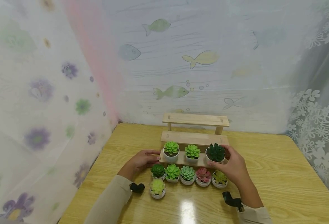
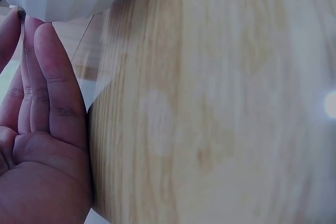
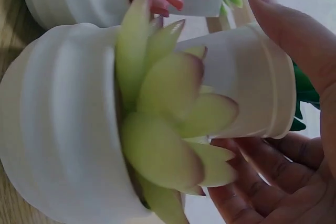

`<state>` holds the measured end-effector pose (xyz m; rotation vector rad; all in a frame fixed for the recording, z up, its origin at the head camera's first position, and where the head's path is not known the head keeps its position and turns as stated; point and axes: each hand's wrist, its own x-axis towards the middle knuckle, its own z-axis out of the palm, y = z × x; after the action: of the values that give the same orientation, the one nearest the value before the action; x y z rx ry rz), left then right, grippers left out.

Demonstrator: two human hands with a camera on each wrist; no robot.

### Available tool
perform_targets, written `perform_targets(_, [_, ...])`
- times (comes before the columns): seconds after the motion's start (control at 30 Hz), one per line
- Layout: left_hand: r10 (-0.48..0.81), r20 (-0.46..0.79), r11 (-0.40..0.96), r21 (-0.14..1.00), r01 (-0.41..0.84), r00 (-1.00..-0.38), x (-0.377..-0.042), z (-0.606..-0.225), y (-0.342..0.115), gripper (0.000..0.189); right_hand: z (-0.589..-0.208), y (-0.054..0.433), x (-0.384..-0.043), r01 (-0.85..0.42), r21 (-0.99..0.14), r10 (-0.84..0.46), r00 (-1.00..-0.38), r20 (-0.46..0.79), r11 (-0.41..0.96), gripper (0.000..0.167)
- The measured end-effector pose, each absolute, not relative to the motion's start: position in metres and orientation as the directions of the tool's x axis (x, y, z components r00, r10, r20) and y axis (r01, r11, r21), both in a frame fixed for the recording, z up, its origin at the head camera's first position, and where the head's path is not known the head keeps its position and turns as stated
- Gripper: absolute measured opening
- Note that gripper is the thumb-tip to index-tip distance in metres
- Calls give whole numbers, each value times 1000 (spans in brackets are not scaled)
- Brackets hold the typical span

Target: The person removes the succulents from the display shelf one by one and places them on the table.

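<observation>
My right hand (image 1: 235,164) grips a white pot with a dark green succulent (image 1: 216,152), thumb on one side and fingers on the other, at the right end of the lowest step of a wooden tiered stand (image 1: 196,119). In the right wrist view, its smooth white pot (image 3: 236,82) is partly hidden behind a yellow-green succulent. My left hand (image 1: 142,159) holds the left end of that step with its fingertips; the exact contact is partly hidden. A bright green succulent (image 1: 171,148) and a second bright green one (image 1: 192,151) stand on the same step.
Before the stand, a row holds a dark green (image 1: 158,170), a bright green (image 1: 172,172), a pale green (image 1: 187,174), a pink (image 1: 203,176) and a yellow-green succulent (image 1: 220,178). Another yellow-green one (image 1: 157,188) is nearer, on the wooden table (image 1: 279,183). A fish-patterned curtain (image 1: 164,68) hangs behind.
</observation>
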<state>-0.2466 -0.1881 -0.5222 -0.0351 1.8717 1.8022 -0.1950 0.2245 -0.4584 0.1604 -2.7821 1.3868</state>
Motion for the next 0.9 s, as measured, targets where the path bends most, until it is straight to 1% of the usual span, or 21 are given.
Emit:
perform_targets(0.27, [343,-384,87,922,-378,-857,-247,-521,-188,46,-462,223,-196,-78,-787,-55,-997,56,612,99])
perform_targets(0.5, [350,-384,107,923,-370,-855,-246,-521,-188,48,-461,223,-195,-75,-773,-41,-997,63,630,96])
perform_targets(0.9, [344,-392,119,920,-374,-853,-246,-522,-188,47,-456,226,-193,-94,-771,-31,-995,96,630,96])
